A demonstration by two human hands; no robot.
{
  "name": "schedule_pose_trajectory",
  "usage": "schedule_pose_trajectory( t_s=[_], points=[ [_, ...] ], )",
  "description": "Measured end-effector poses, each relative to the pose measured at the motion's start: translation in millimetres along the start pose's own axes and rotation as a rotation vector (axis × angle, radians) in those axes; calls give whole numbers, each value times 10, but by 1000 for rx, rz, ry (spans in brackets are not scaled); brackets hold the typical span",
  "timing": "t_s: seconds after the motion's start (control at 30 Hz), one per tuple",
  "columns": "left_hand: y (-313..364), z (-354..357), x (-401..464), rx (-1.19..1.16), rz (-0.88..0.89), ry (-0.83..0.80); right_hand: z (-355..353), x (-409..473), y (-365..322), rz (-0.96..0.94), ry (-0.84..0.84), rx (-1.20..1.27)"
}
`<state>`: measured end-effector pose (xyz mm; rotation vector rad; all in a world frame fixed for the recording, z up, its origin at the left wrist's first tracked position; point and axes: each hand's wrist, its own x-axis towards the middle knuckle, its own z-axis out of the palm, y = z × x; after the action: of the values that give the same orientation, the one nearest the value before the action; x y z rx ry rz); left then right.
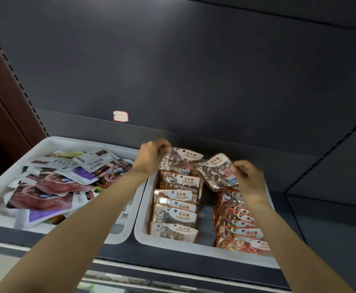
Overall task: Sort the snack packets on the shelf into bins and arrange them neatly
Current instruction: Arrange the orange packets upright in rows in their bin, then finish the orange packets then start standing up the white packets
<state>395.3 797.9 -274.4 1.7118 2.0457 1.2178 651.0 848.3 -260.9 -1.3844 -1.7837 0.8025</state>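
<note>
the left hand [152, 154] is pinching the top edge of one stone candy packet [180, 160] and the right hand [249, 176] is pinching the side of a second packet [218, 171], both hovering over the far end of the right bin [143, 235] on the shelf [331, 240]. within that bin, standing rows are running from 6 toward 12 o'clock on each side, with a gap between. judging by this, each packet should be going upright behind the row at 12 o'clock, label facing the same way, lowered straight so neighbours are not tipping. at 9 o'clock, the left bin [46, 144] is holding a loose pile of purple-and-white packets [67, 182], probably needing tidying later.
</note>
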Motion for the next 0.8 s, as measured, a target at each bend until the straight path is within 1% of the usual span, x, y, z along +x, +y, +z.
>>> schedule_pose_trajectory(
  t_s=[0.17, 0.23, 0.4, 0.47, 0.5, 0.53, 0.6, 0.67, 0.8],
  points=[
    [-11, 97, 67, 13, -24, 17, -53, -5, 10, 72, 52, 102],
    [-20, 111, 90, 8, -52, -11, -41, 2, 26, 93, 56, 124],
    [-61, 98, 146, 40, -91, -296, 47, 67, 88, 169, 47, 184],
    [-49, 46, 171, -6, -121, -360, 72, 90, 80, 181, 50, 231],
    [-45, 22, 183, -5, -120, -357, 84, 99, 78, 185, 55, 253],
    [-36, 0, 194, 25, -115, -311, 91, 109, 79, 187, 66, 269],
    [-40, -22, 188, 81, -109, -140, 107, 126, 102, 195, 91, 301],
    [-60, -33, 140, 75, -114, 10, 145, 135, 145, 207, 88, 319],
    [-109, -33, 2, 36, -140, 144, 348, 107, 159, 211, 36, 359]
  ],
)
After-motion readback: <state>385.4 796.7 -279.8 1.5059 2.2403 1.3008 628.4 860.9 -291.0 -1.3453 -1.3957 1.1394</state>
